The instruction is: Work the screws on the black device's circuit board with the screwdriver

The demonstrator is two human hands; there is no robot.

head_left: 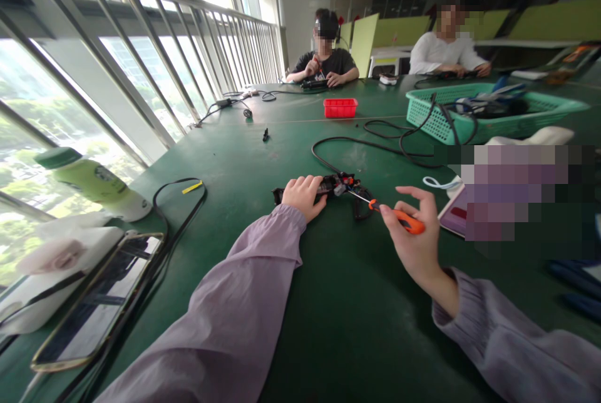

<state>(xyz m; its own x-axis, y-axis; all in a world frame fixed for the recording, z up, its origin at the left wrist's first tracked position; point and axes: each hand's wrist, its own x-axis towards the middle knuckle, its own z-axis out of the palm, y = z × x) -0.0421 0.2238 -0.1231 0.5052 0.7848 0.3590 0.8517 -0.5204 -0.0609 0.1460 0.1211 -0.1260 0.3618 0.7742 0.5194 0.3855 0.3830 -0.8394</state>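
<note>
My left hand is wrapped over a black elongated device with its inner parts and wires exposed at the right end. It lies on the green table, and a black cable runs from it. Between the fingers of my right hand is a screwdriver with an orange and black handle. Its metal shaft points left, and the tip reaches the exposed parts of the device; exact contact is too small to tell. A black loop-shaped piece sits just below the open end.
A teal basket of tools and cables stands at the right, a red tray farther back. On the left are a phone, a green-capped bottle and a black strap. Two people sit across the table.
</note>
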